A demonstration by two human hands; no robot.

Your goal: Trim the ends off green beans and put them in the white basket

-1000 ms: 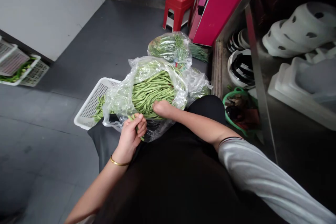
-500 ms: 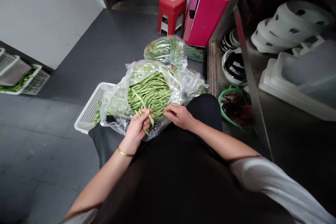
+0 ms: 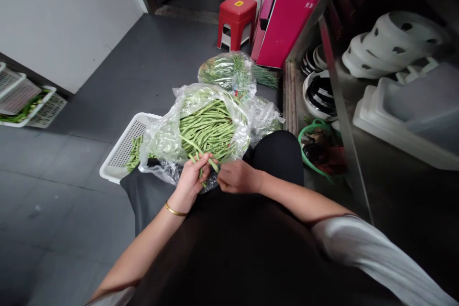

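My left hand (image 3: 192, 176) is closed around a few long green beans (image 3: 199, 150), which poke out past the thumb. My right hand (image 3: 236, 177) is curled shut right at the near end of one of these beans; its fingertips are turned away, so what they pinch is hidden. Just beyond both hands, a clear plastic bag (image 3: 161, 137) lies open, full of green beans (image 3: 208, 126). Left of the bag, a white perforated basket (image 3: 120, 153) holds some bean pieces (image 3: 135, 153).
Behind the bag lie more bagged greens (image 3: 218, 69). A red stool (image 3: 236, 16) stands by a pink cabinet (image 3: 287, 24). At right are a green basket (image 3: 304, 153) and a metal shelf (image 3: 353, 153) with white containers. White crates (image 3: 46, 110) sit far left.
My right hand has moved down and left from the bag's edge to the bean's end, closing up. My left hand has shifted slightly right with the beans.
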